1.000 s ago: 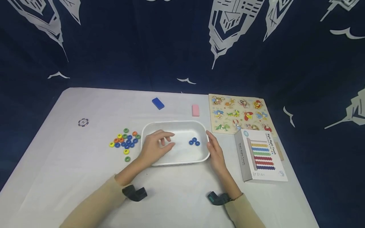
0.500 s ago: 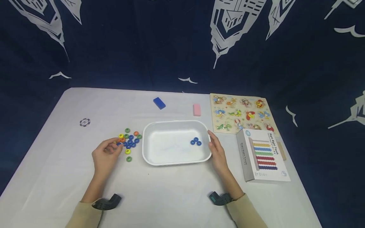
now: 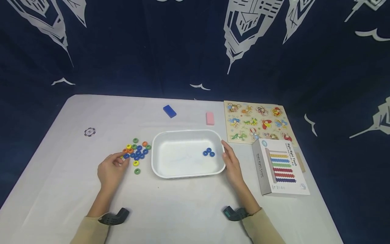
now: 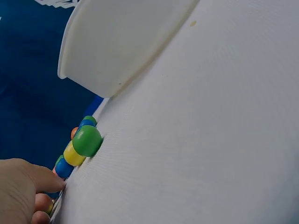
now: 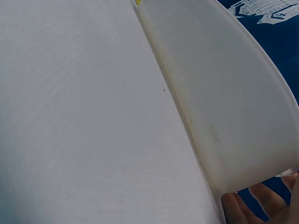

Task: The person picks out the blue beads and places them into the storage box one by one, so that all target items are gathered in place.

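A loose group of blue, green, yellow and orange beads [image 3: 138,153] lies left of the white tray [image 3: 182,175]. My left hand [image 3: 110,171] is at the near-left side of this group, with thumb and forefinger pinching a blue bead [image 3: 126,156]. In the left wrist view the fingertips are at the low end of the bead row, partly hidden. Inside the tray, toward its right end, sit a few blue beads [image 3: 208,149]. My right hand [image 3: 233,166] rests with fairly straight fingers against the tray's right side; the right wrist view shows those fingers [image 5: 266,200] beside the tray wall.
Behind the tray lie a blue block [image 3: 169,111] and a pink block [image 3: 210,118]. A wooden insect puzzle board [image 3: 250,121] is at the back right, with a white box [image 3: 283,169] in front of it. A poker chip [image 3: 89,132] lies far left.
From over the tray, my left hand has moved left to the bead group and stayed there for the last half second. My right hand has kept its place at the tray.
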`<state>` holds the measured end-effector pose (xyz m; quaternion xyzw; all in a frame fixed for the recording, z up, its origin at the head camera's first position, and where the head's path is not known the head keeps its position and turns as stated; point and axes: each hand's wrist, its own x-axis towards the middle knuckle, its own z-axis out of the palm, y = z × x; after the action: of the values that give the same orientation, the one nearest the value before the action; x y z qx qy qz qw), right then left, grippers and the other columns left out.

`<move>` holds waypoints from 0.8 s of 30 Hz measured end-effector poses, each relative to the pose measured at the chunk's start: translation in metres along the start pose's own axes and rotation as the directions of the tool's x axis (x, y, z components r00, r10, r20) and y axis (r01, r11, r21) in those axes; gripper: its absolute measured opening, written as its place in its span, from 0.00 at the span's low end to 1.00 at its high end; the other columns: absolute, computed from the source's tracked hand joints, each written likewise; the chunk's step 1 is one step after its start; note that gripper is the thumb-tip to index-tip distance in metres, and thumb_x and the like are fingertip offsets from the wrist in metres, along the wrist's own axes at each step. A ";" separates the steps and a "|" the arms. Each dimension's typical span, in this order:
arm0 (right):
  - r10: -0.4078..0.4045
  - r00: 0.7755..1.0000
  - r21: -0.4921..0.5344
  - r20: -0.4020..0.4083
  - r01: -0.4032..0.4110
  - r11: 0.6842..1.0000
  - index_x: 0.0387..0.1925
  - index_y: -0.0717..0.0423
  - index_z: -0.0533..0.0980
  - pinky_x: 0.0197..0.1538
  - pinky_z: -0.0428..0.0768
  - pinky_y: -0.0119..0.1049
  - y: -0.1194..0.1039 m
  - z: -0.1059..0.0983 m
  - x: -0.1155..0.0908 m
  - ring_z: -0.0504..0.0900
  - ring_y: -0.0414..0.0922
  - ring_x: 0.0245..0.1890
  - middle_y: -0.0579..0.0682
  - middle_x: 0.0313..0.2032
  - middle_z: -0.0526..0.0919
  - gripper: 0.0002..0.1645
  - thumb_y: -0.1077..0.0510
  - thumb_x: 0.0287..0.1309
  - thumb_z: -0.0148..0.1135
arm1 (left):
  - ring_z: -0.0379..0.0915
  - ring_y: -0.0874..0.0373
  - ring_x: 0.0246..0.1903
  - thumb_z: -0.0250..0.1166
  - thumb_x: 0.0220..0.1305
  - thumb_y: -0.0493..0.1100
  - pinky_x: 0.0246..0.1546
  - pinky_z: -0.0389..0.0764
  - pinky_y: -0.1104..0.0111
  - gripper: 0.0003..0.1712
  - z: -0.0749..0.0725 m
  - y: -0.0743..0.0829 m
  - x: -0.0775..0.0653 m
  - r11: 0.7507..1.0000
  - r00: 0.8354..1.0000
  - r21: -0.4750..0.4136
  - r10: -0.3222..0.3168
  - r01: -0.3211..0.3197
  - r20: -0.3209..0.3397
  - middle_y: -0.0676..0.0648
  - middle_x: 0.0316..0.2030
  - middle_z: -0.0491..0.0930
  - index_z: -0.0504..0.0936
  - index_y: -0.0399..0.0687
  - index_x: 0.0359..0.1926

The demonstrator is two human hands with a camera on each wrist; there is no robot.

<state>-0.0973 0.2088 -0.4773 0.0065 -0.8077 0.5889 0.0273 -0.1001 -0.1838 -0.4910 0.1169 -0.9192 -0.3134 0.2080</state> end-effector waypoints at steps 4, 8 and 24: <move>0.020 1.000 0.009 0.000 -0.020 1.000 0.63 0.36 0.55 0.64 0.55 0.37 -0.009 0.001 -0.003 0.52 0.40 0.66 0.38 0.66 0.53 0.24 0.50 0.66 0.36 | 0.64 0.63 0.21 0.69 0.44 0.38 0.21 0.62 0.78 0.14 -0.004 0.012 0.001 0.990 0.999 -0.141 0.023 -0.029 -0.044 0.51 0.23 0.75 0.82 0.44 0.37; 0.027 1.000 0.011 0.007 -0.028 1.000 0.64 0.44 0.55 0.65 0.54 0.39 -0.027 0.000 -0.008 0.52 0.43 0.66 0.43 0.66 0.53 0.25 0.57 0.66 0.36 | 0.67 0.67 0.23 0.69 0.45 0.37 0.21 0.65 0.82 0.14 -0.007 0.045 0.008 0.941 0.990 -0.308 0.139 -0.143 -0.035 0.50 0.27 0.77 0.81 0.43 0.37; -0.003 1.000 0.019 0.010 0.003 1.000 0.64 0.41 0.55 0.65 0.54 0.41 -0.013 -0.001 -0.003 0.52 0.44 0.66 0.42 0.66 0.53 0.25 0.56 0.66 0.37 | 0.72 0.65 0.23 0.69 0.43 0.42 0.25 0.71 0.74 0.09 0.095 0.186 0.016 0.903 0.755 -0.384 0.387 -0.193 0.530 0.55 0.26 0.81 0.82 0.52 0.31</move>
<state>-0.0933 0.2062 -0.4651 0.0108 -0.8022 0.5964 0.0241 -0.1736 0.0048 -0.4382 -0.1665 -0.8840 -0.4358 -0.0284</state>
